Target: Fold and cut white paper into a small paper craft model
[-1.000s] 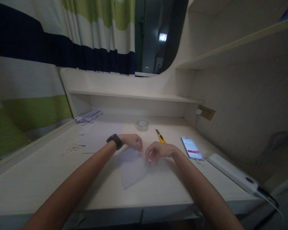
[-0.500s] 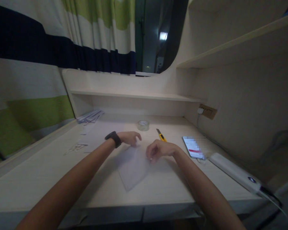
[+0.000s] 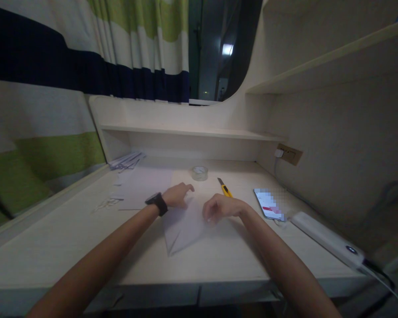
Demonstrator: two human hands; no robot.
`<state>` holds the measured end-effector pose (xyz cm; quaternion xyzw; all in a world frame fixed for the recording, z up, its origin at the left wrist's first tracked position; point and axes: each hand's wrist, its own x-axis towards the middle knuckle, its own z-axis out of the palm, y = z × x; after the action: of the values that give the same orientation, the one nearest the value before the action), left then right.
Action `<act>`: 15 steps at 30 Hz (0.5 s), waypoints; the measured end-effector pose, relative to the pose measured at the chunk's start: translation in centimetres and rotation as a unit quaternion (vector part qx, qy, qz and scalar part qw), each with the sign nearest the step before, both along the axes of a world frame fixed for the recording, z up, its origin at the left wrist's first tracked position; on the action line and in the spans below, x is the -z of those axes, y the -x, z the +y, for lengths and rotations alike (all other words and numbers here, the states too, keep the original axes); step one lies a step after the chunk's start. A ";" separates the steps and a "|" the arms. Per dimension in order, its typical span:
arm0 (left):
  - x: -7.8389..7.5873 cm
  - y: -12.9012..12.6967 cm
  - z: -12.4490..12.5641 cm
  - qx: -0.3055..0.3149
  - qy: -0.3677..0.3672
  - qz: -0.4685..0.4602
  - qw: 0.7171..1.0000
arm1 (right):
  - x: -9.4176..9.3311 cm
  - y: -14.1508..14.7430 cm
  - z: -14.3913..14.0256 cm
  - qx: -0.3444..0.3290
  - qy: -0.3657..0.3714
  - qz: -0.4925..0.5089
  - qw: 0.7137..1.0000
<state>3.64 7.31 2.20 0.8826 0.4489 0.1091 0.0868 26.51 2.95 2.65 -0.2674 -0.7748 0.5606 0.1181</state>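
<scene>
A folded sheet of white paper (image 3: 185, 229) lies between my hands on the desk, its near corner creased and slightly lifted. My left hand (image 3: 178, 194), with a black watch (image 3: 157, 203) at the wrist, is at the paper's upper left edge; its thumb and index finger are apart. At the right edge, my right hand (image 3: 221, 207) has its fingers curled and pinched on the paper. Just beyond that hand lies a yellow box cutter (image 3: 225, 189) with its blade out. A roll of clear tape (image 3: 199, 173) sits farther back.
Larger white sheets (image 3: 146, 183) and a stack of folded papers (image 3: 128, 160) lie at the back left, near pale string-like pieces (image 3: 106, 203). On the right are a phone (image 3: 268, 204) and a white power strip (image 3: 327, 236). A low shelf (image 3: 192, 131) spans the back.
The paper's near corner has shifted a little left and up, and a crease now shows there. My left hand has turned slightly; my right hand stays nearly in place.
</scene>
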 end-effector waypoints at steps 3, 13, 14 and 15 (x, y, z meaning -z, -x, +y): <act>0.7 -0.5 -1.2 0.002 -0.033 0.013 0.999 | -0.2 0.2 -0.2 -0.011 -0.014 -0.002 1.000; 1.8 -1.2 -2.0 0.004 0.072 -0.079 0.994 | -0.3 0.8 -0.5 -0.020 -0.072 -0.013 0.997; 1.8 -1.2 -2.0 -0.014 0.083 -0.094 0.992 | -0.2 0.8 -0.5 -0.019 -0.077 -0.010 0.997; 1.8 -1.2 -2.0 -0.031 0.094 -0.113 0.989 | -0.2 0.8 -0.5 -0.018 -0.080 -0.008 0.997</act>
<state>4.87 5.31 0.39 0.8380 0.4719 0.1681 0.2162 25.67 2.49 2.86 -0.2476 -0.8227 0.4968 0.1224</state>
